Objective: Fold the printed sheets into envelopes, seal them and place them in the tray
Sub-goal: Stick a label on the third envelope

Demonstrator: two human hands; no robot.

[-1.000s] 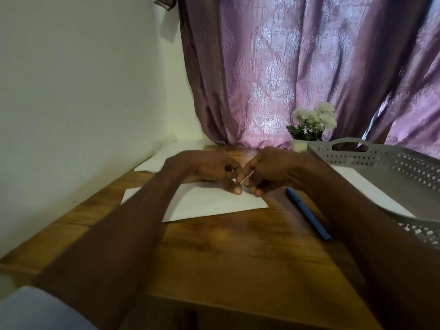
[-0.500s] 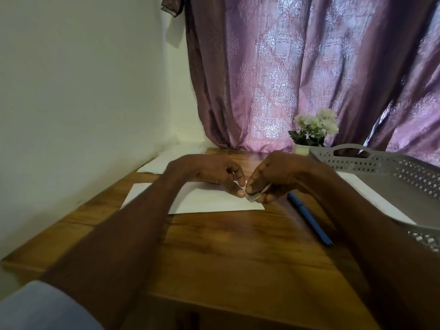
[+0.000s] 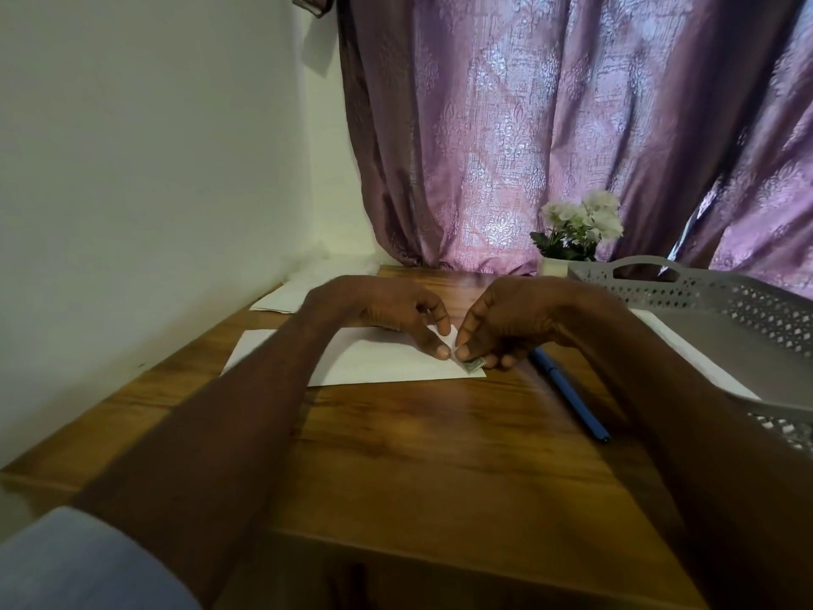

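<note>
I see wooden table, grain glossy. White envelope flat at centre. Second white sheet at 11 o'clock, by wall. Blue pen at 3 o'clock, lying diagonal. Grey perforated tray further out at 3. Small flower pot at 1 o'clock, far edge.

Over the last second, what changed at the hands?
Both hands were pressed together over the envelope; they have since drawn slightly apart. The left hand now pinches a small white paper piece, and the right hand pinches a small greenish stamp-like piece, now visible at the envelope's right corner. The envelope, pen, tray and flower pot stayed put.
</note>
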